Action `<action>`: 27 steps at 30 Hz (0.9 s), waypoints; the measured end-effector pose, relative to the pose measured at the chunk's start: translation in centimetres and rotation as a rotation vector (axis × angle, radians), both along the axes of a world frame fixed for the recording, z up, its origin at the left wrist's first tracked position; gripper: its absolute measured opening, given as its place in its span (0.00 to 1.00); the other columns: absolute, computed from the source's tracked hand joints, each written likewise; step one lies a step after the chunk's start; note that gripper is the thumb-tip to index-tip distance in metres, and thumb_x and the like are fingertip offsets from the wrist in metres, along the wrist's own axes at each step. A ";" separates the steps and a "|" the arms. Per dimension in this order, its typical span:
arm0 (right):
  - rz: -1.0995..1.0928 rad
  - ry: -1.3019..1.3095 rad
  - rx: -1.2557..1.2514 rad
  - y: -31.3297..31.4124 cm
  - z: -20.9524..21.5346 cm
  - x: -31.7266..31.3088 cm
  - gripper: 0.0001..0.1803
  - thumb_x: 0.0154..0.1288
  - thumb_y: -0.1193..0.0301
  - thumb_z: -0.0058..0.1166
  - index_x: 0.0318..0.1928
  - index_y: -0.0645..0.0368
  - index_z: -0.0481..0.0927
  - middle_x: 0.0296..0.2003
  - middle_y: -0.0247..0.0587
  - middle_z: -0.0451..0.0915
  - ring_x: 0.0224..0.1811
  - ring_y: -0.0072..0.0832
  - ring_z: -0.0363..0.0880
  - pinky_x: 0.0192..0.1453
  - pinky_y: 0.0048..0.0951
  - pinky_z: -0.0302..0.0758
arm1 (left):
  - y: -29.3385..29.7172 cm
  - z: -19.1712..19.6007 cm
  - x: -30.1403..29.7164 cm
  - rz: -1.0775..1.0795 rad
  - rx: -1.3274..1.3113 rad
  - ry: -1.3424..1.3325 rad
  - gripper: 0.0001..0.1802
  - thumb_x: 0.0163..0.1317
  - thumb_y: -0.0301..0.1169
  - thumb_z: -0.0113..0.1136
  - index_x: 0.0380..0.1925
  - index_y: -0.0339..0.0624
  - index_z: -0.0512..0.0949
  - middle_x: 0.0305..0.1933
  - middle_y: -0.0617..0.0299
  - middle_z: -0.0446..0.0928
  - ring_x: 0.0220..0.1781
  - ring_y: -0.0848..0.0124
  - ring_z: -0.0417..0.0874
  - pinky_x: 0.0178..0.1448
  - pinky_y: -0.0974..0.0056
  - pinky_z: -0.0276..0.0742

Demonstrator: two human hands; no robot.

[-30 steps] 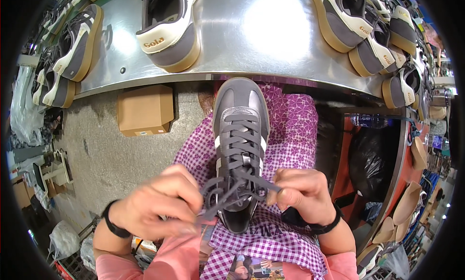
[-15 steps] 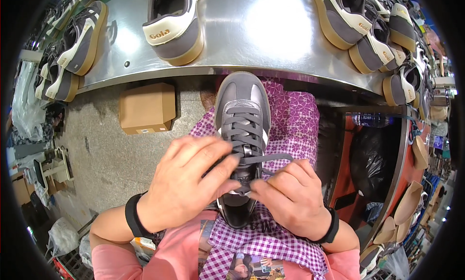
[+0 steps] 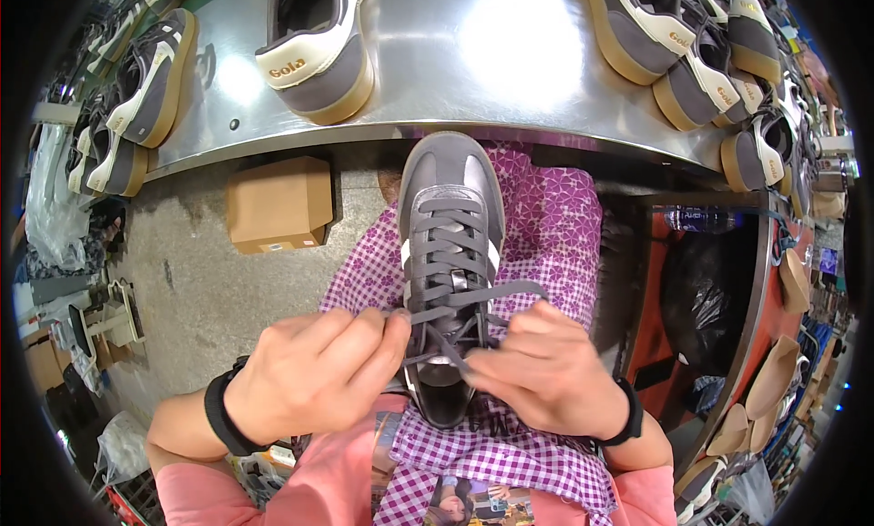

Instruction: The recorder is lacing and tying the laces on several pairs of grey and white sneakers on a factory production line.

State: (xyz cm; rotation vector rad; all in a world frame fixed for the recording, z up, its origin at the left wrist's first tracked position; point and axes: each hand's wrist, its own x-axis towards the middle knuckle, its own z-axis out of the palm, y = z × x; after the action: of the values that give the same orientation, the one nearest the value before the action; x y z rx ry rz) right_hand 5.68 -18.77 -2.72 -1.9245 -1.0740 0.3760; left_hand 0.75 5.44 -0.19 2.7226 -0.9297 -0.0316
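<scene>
A grey sneaker [image 3: 449, 162] with white side stripes rests on my lap, its toe pointing away from me. Flat grey laces [image 3: 446, 239] criss-cross its tongue. My left hand [image 3: 319, 371] is closed left of the shoe opening, a lace pinched between thumb and forefinger. On the other side my right hand [image 3: 551, 367] is closed too, fingers bunched on a lace end near the collar; it is slightly blurred. One loose lace stretch [image 3: 505, 290] arcs from the upper eyelets over to the right hand. Beneath the shoe lies a purple checked apron [image 3: 546, 216].
A metal worktable [image 3: 410, 61] spans the far side, bearing a single sneaker [image 3: 319, 71] and more sneakers [image 3: 678, 43] at the right. Below stands a cardboard box [image 3: 278, 203] on the floor. To the right, a red-sided shelf [image 3: 642, 316] holds a black plastic bag [image 3: 706, 298].
My left hand has drawn back to the lower left, its fingers closing on a lace pulled out sideways. The right hand has shifted slightly, still gripping its lace.
</scene>
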 end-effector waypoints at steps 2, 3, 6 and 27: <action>0.011 0.417 0.341 -1.5 -0.1 0.0 0.08 0.57 0.73 0.64 0.37 0.64 0.83 0.23 0.38 0.78 0.25 0.31 0.76 0.33 0.29 0.69 | 0.0 -1.5 -0.7 0.062 -0.147 -0.314 0.18 0.42 0.27 0.58 0.37 0.34 0.81 0.27 0.64 0.73 0.23 0.74 0.74 0.20 0.72 0.68; -0.028 0.665 0.527 -2.0 0.0 -0.2 0.08 0.58 0.73 0.64 0.37 0.64 0.84 0.24 0.41 0.79 0.25 0.34 0.79 0.32 0.31 0.71 | 0.0 -1.8 -0.9 0.064 -0.147 -0.311 0.18 0.42 0.27 0.58 0.37 0.34 0.81 0.27 0.64 0.73 0.23 0.74 0.74 0.20 0.72 0.68; -0.079 0.638 -0.052 -1.6 1.6 0.5 0.09 0.59 0.71 0.64 0.38 0.64 0.83 0.24 0.44 0.80 0.24 0.36 0.79 0.29 0.30 0.72 | -0.3 -2.7 -0.4 0.131 -0.179 -0.246 0.16 0.39 0.19 0.68 0.32 0.35 0.80 0.23 0.63 0.73 0.18 0.71 0.75 0.18 0.68 0.65; -0.096 0.689 -0.351 -2.0 0.8 -0.9 0.20 0.57 0.60 0.67 0.41 0.63 0.81 0.20 0.40 0.77 0.20 0.30 0.79 0.25 0.26 0.72 | 1.1 2.0 1.8 0.291 -0.389 1.089 0.10 0.59 0.34 0.66 0.24 0.44 0.77 0.21 0.63 0.74 0.22 0.65 0.76 0.26 0.64 0.68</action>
State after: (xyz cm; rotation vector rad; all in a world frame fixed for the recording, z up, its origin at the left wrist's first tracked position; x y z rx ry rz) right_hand 4.75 -20.77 -1.90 -1.9020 -0.4769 1.1335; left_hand 2.54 6.58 1.83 1.9570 -0.1760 -1.0229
